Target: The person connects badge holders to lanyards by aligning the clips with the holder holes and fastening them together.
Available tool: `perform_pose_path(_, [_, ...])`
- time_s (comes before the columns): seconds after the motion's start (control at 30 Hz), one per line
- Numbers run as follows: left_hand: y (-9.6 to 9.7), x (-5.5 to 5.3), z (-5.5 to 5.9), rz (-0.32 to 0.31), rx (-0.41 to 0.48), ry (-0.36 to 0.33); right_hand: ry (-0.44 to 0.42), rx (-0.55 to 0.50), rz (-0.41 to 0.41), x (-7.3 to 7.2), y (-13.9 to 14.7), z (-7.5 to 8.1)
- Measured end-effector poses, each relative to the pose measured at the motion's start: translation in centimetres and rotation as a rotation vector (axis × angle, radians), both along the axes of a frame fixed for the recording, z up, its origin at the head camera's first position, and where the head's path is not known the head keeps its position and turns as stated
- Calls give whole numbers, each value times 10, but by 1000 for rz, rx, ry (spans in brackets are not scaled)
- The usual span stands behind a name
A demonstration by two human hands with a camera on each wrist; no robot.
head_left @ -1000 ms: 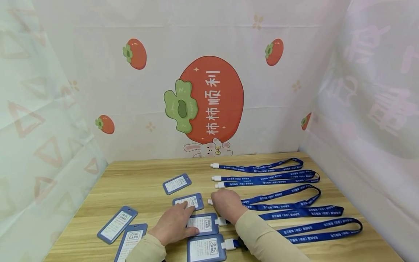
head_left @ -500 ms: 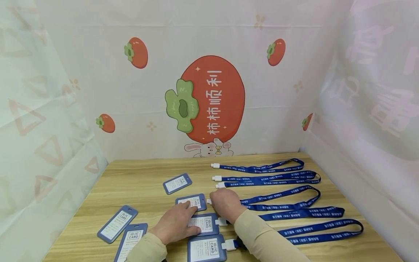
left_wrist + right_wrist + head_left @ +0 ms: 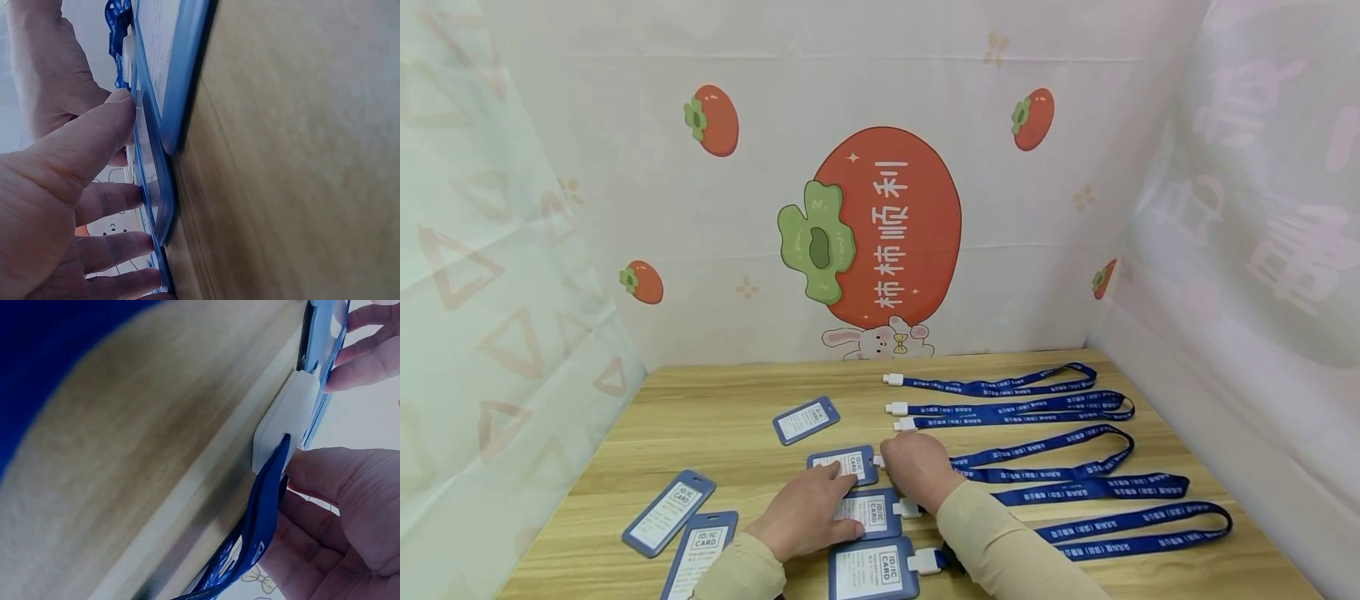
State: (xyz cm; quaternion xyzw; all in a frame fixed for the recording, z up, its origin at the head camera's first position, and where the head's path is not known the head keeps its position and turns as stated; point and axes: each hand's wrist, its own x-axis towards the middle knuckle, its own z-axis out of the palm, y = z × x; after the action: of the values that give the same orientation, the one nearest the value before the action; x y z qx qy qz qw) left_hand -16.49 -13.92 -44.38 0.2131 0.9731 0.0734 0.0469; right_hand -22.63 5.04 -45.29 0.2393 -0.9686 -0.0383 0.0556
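Note:
In the head view my left hand (image 3: 808, 510) lies over two blue ID card holders, fingers stretched out. Its fingertips press the upper card holder (image 3: 863, 467), while the thumb rests on the lower card holder (image 3: 880, 512). My right hand (image 3: 921, 468) grips the white clip end of a blue lanyard (image 3: 1037, 450). The tip of that clip (image 3: 878, 461) meets the slot end of the upper holder; whether it is hooked in cannot be told. The right wrist view shows a white clip (image 3: 289, 419) joined to a holder, beside the right thumb.
Nearest me, another card holder (image 3: 874, 571) has a white lanyard clip (image 3: 927, 560) at its slot. Loose holders lie at left (image 3: 670, 512), front left (image 3: 700, 554) and farther back (image 3: 807, 420). Several lanyards (image 3: 1000, 386) stretch rightward on the wooden table (image 3: 715, 408).
The upper card holder has slid right under my left fingers until its slot end meets the clip. My right hand has stayed nearly in place.

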Motion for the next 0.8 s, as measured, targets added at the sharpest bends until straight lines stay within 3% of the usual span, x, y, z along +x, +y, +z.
perform_pose_path(0.6, [0,1,3,-14,-6,-1,8,20,19,1,-2,2])
perform_pose_path(0.8, [0,-2,0,-10,0,-31,3,43,18,1,-2,4])
